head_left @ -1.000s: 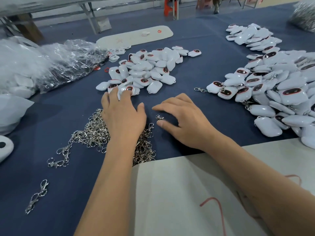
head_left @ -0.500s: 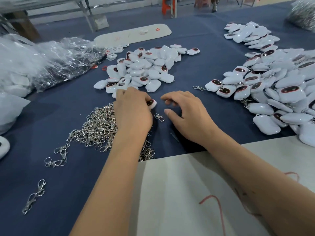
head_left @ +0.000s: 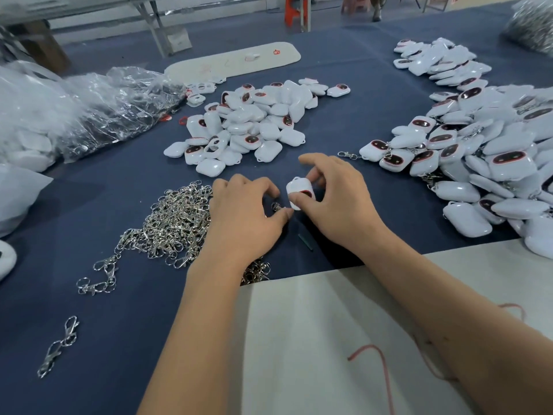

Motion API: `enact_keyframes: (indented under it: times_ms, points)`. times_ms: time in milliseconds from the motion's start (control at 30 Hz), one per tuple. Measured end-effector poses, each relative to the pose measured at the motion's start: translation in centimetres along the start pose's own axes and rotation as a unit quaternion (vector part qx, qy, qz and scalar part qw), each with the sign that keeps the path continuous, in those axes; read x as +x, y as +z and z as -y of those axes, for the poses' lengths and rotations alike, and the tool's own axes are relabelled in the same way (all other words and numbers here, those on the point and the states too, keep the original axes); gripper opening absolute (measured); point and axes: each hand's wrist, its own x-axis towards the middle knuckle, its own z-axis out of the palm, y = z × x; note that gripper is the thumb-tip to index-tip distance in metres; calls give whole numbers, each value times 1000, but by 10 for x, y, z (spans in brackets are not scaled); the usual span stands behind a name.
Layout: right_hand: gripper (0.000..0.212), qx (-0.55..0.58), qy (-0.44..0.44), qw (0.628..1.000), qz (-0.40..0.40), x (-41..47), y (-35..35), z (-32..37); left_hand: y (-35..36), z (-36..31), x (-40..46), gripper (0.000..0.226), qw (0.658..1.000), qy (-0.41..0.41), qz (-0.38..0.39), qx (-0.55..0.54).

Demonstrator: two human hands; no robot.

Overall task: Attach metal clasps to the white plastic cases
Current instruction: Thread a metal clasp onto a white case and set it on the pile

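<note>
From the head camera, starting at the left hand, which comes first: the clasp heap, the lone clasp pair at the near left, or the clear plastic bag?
From the left hand:
1. Clasp heap, right beside it, leftward.
2. Clear plastic bag, far left.
3. Lone clasp pair, near left edge.
The last two are close to call.

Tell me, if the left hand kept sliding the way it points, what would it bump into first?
Probably the clasp at its fingers, then the case in the right hand; depth is hard to judge.
</note>
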Motion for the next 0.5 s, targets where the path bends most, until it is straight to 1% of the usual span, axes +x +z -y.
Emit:
enact_keyframes:
  times_ms: [67, 167, 233, 300, 367, 400, 433, 500]
  points:
    - [50, 33, 12, 999, -17, 1, -3, -3, 0, 0, 1, 22, 1000, 16, 11, 1]
    - [25, 81, 34, 996, -31, 1, -5, -6, -1, -3, 0, 21, 996, 33, 0, -78]
    - [13, 121, 35, 991, -43, 1, -5, -4, 1, -5, -1, 24, 990, 27, -27, -136]
    - [14, 174, 45, 982, -50, 0, -7, -3, 5, -8, 0, 24, 983, 17, -67, -169]
    - [21, 213, 51, 975, -44, 0, -10, -3, 8, -12, 3, 22, 965, -3, -105, -241]
    - [23, 223, 44, 973, -38, 0, -11, -3, 9, -15, 4, 22, 949, -11, -116, -294]
    - [22, 229, 34, 972, -28, 0, -12, -2, 11, -17, 5, 22, 930, -18, -122, -346]
    - [12, 233, 13, 972, -3, -1, -11, -1, 14, -21, 7, 19, 898, -28, -122, -423]
